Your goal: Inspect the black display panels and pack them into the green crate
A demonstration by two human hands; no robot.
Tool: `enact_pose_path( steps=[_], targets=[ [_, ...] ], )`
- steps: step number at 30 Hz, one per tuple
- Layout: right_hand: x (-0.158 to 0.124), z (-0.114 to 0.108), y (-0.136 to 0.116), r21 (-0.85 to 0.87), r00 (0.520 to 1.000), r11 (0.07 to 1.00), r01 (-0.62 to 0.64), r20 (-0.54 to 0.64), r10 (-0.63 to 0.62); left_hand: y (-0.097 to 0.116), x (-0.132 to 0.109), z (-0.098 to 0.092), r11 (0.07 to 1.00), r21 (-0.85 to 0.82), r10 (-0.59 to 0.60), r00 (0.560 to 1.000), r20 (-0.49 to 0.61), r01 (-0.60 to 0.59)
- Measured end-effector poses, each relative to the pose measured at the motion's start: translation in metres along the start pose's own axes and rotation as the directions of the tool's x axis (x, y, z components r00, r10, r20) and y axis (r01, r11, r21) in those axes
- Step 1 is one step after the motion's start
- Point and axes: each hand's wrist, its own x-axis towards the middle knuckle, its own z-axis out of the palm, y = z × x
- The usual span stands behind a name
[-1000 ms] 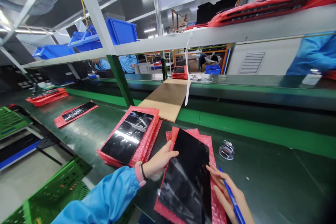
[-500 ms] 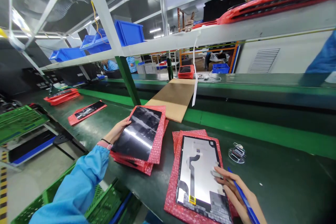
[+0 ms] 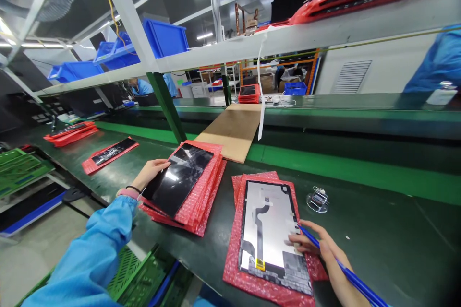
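In the head view, the right hand (image 3: 334,273) has its fingers closed around a blue tool (image 3: 312,239), with the fingertips over the right edge of a panel (image 3: 272,232). The left hand (image 3: 153,172) is at the left edge of a screen (image 3: 178,180); its fingers are partly hidden, so I cannot tell whether they clamp it.

The screen is best taken by its rim, off the glass, and held level so that it does not slide. The tool's point should be angled away from the panel, which could scratch.

The panel lies silvery side up on a red wrap (image 3: 232,268) on the table (image 3: 382,244), with a bent dark band, a yellow-edged patch (image 3: 260,264) and a dark lower right corner. Left of it, the screen lies skewed on a stack (image 3: 207,196) of red wraps, glossy black, with bright reflections and cloudy marks.
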Motion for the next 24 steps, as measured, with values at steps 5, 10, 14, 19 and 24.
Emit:
enact_pose_path(
  steps=[5, 10, 14, 19, 24],
  targets=[
    [-0.001, 0.007, -0.007, -0.032, 1.0, 0.999, -0.001, 0.021, 0.002, 0.002, -0.007, 0.006, 0.973, 0.218, 0.106, 0.987, -0.124, -0.077],
    [-0.002, 0.015, -0.022, -0.329, 1.0, 0.944, -0.01, 0.009, 0.014, 0.028, -0.044, 0.041, 0.91, 0.321, 0.327, 0.928, -0.176, -0.26],
    [0.0, 0.024, -0.019, -0.418, 0.999, 0.908, 0.002, -0.028, -0.015, 0.048, -0.102, 0.099, 0.892, 0.174, 0.412, 0.908, 0.074, -0.418],
    [0.003, 0.028, -0.005, -0.499, 0.996, 0.867, 0.014, -0.071, -0.058, 0.053, -0.16, 0.166, 0.853, -0.415, 0.052, 0.74, 0.67, 0.316],
    [0.003, 0.03, -0.004, -0.528, 0.997, 0.848, 0.043, -0.033, -0.072, 0.05, -0.171, 0.19, 0.766, -0.42, -0.065, 0.708, 0.704, 0.487]
  ],
)
